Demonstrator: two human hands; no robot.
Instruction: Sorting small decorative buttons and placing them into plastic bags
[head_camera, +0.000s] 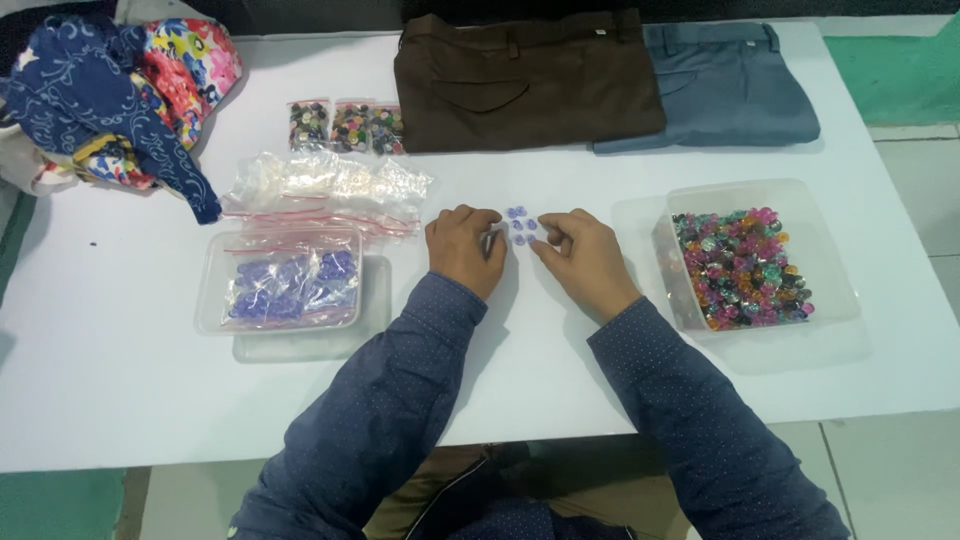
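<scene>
Small translucent purple plastic buttons (519, 226): clustered on the white table (120, 390) between my hands. Left hand (465, 250) and right hand (584, 258) curled, fingertips at cluster; grip unclear. Risk: a nudge scatters them.

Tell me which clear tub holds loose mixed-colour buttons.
The clear tub right of the right hand; the left tub instead holds bagged purple buttons.

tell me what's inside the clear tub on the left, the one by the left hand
The clear tub holds zip bags of purple buttons, lying flat. More bags may lie beneath them; the top ones cover that. A second clear tray sits under the tub, mostly hidden.
</scene>
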